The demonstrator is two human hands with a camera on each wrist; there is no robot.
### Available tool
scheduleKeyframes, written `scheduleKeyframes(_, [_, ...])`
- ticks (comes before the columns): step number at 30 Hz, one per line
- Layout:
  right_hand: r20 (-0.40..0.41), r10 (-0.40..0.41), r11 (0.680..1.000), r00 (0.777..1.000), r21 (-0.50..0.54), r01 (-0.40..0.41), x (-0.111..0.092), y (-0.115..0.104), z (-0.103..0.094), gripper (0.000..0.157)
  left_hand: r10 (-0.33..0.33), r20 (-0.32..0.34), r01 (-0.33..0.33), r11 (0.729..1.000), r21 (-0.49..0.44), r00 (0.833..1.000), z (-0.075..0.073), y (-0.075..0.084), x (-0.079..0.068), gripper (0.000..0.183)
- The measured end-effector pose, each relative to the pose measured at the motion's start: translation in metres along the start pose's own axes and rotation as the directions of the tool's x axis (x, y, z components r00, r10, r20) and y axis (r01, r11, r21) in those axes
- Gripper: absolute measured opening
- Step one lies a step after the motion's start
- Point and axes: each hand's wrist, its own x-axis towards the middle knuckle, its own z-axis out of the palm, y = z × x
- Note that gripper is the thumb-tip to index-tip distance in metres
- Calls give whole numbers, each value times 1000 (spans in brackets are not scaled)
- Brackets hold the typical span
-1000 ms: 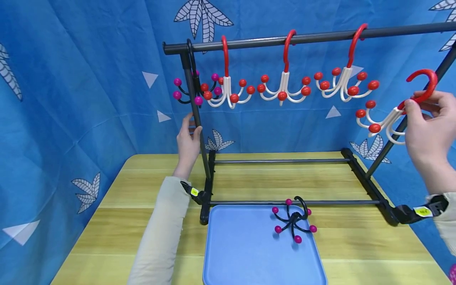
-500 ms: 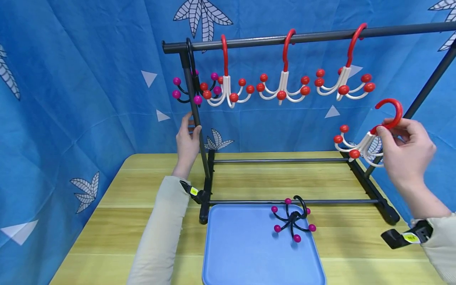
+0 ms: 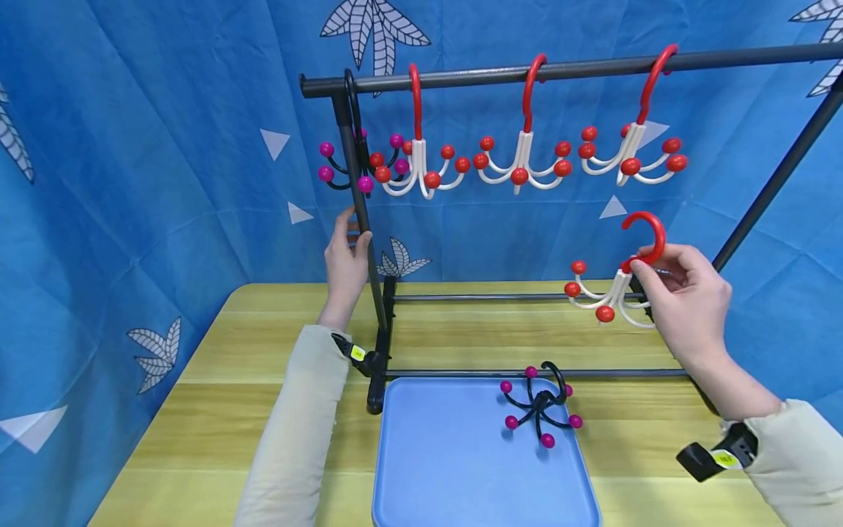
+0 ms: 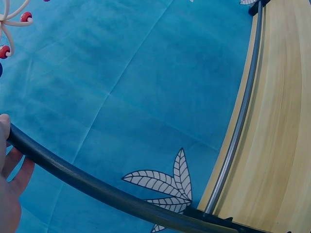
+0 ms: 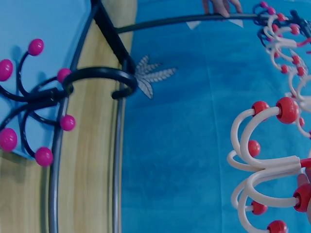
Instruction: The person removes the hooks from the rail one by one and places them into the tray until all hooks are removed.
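Note:
My right hand (image 3: 688, 307) pinches the red hook of a white multi-arm hanger (image 3: 617, 289) with red ball tips, tilted, below the rack's top bar. Its rightmost arms are partly hidden by the hand; in the right wrist view the white arms (image 5: 274, 167) show. My left hand (image 3: 345, 271) grips the left post (image 3: 375, 282) of the black rack, thumb in front and fingers behind. From the top bar (image 3: 474, 78) hang several hangers: a white one (image 3: 418, 165), another (image 3: 524, 154), a third (image 3: 632, 146), and a black one (image 3: 356, 124) with magenta balls, partly behind the post.
A blue tray (image 3: 461, 468) sits on the wooden table (image 3: 197, 410) in front of the rack. Inside its far right corner lies a black hanger (image 3: 543, 402) with magenta balls. The rack's lower rails (image 3: 461, 374) cross just behind the tray. Blue patterned cloth (image 3: 165, 146) hangs behind.
My right hand has carried the white hanger left and down, from beside the right post to below the third hanging one, which swung slightly. My left hand stays on the post.

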Motion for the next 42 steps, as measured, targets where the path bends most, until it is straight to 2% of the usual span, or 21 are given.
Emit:
scheduleKeyframes(7, [125, -34, 999, 992, 21, 31, -16, -8, 14, 25, 10, 6, -10, 1000, 13, 1000, 1, -2, 3, 59])
scheduleKeyframes(17, [264, -119, 991, 957, 89, 98, -39, -21, 33, 19, -19, 14, 19, 1000, 10, 1000, -1, -1, -1, 56])
scheduleKeyframes(28, [360, -169, 983, 917, 131, 130, -68, -26, 60, 18, 18, 3, -18, 1000, 7, 1000, 0, -2, 2, 58])
scheduleKeyframes(35, [399, -162, 983, 903, 147, 111, -88, -26, 76, 20, -2, 4, 2, 1000, 7, 1000, -1, -1, 1, 59])
scheduleKeyframes(42, [456, -170, 980, 874, 169, 102, -105, -24, 86, 22, -9, 9, 9, 1000, 5, 1000, 0, -1, 1, 59])
